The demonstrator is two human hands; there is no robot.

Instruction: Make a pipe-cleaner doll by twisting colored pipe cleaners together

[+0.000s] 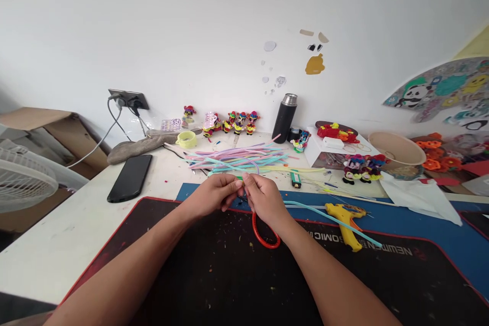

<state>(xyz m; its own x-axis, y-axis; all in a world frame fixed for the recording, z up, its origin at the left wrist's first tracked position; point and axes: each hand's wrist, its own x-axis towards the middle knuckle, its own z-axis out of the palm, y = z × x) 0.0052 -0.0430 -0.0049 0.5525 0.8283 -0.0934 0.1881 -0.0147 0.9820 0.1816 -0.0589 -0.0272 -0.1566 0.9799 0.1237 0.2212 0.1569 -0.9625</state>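
Note:
My left hand (pixel 217 192) and my right hand (pixel 264 197) meet above the back of the black mat, thumbs and fingers pinched together. Between the fingertips is a thin pipe cleaner, mostly hidden by the fingers, with a bit of green showing. From behind my right hand a light blue pipe cleaner (pixel 321 211) stretches right across a yellow glue gun (pixel 346 224). Below my right palm hangs or lies a red loop (pixel 265 243), which looks like a scissors handle; its other end is hidden. Just behind my hands lies a pile of pastel pipe cleaners (pixel 237 157).
A black phone (pixel 130 178) lies left, near a white fan (pixel 26 175). Along the wall stand small fuzzy figures (pixel 240 122), yellow tape (pixel 186 138) and a black flask (pixel 284 119). A green-labelled lighter (pixel 295 179), more figures (pixel 362 168) and a bowl (pixel 397 147) are right.

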